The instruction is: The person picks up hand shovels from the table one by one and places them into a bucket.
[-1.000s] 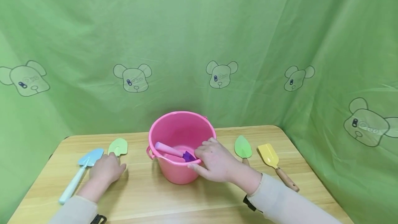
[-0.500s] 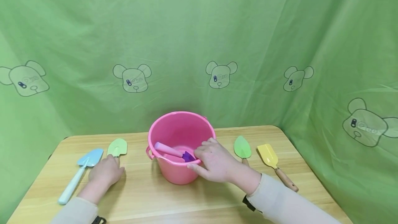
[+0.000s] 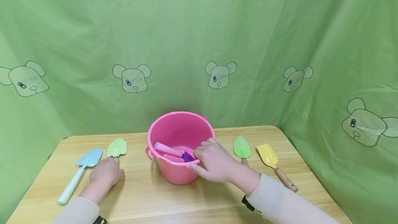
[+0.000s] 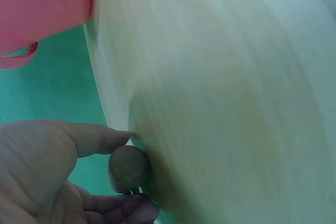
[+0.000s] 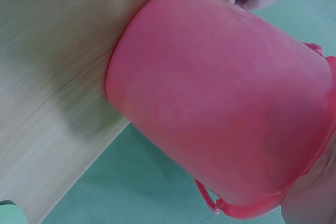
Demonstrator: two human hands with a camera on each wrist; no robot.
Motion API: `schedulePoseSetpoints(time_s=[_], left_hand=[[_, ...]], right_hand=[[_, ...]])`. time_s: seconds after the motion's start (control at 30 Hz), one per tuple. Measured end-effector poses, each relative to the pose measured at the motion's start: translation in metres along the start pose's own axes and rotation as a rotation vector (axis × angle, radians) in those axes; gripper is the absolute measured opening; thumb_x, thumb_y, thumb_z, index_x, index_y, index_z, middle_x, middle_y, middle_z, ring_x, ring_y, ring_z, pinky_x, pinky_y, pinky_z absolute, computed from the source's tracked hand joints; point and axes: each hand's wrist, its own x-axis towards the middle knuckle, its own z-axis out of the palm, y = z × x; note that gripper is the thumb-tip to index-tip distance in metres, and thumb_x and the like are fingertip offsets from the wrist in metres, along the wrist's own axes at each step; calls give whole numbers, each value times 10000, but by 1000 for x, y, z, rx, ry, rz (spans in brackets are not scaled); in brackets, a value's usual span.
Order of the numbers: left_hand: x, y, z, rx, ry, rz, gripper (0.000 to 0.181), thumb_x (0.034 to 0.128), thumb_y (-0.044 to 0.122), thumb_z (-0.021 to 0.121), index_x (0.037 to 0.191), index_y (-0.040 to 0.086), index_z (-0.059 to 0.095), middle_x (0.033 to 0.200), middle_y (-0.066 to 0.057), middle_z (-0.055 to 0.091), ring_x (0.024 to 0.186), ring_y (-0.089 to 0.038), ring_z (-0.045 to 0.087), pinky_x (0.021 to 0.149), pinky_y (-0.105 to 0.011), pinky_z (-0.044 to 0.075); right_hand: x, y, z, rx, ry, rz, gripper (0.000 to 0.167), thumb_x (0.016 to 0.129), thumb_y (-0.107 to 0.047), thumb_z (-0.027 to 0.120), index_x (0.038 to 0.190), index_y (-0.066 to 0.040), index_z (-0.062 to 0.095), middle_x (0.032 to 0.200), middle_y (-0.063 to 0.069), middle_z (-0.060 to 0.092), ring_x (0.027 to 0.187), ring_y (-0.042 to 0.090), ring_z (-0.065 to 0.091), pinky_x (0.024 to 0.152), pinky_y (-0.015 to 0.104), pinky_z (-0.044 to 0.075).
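Left of the pink bucket [image 3: 178, 174], farthest out on the table [image 3: 149, 201], lies a blue trowel [image 3: 76, 179], its blade pointing away from me. Between it and the bucket lies a pale-green trowel [image 3: 117, 147]; my left hand [image 3: 106, 173] covers most of its handle. As the left wrist view shows, my thumb and curled fingers pinch the rounded wooden handle end [image 4: 129, 169] from opposite sides; the handle points toward me, which probably makes it easy to take.

The bucket, landmark of the arrangement, stands upright, its mouth facing up. Inside, a purple trowel [image 3: 169, 150] lies slanted, its lilac handle toward the left wall and its blade toward the right; it seems too short to stand above the rim.

At the bucket's near right rim, my right hand [image 3: 215, 160] grips the edge, thumb outside and fingers reaching within, presumably to steady it. Whether those inner fingers are spread or pressed together I cannot tell.

Right of the bucket, partly behind my forearm, is a leaf-green trowel [image 3: 242, 147]; farther right lies a yellow scoop [image 3: 268, 156], its wooden handle likewise toward my side.
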Motion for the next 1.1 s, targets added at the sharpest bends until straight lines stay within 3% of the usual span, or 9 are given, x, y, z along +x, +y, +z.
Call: schedulePoseSetpoints(time_s=[0.37,0.7,0.93,1.1], left_hand=[[4,-6,6,-9,-17,3,427,918,208,600,1106,-162,500,900,-228,609,787,-340,608,623,-515,529],[2,-6,6,-35,9,24,404,894,174,596,1081,-171,502,906,-250,609,767,-343,601,649,-527,530],[-3,-6,4,-36,15,50,178,888,158,602,891,0,520,870,-203,585,729,-317,569,603,-488,512],[-6,-8,2,-34,36,73,164,894,164,605,838,61,491,818,-156,560,693,-297,545,551,-436,477]], right_hand=[[0,0,1,-10,6,-1,426,1010,-559,418,720,-248,462,662,-142,415,685,93,389,767,302,355],[0,0,1,-8,6,2,427,1009,-563,414,724,-250,465,665,-142,415,688,94,387,766,302,351],[0,0,1,-9,8,2,420,1005,-549,432,716,-246,458,659,-139,408,683,94,382,756,300,347],[0,0,1,-9,16,-5,419,1004,-549,435,717,-244,454,659,-139,405,683,92,381,759,298,346]])
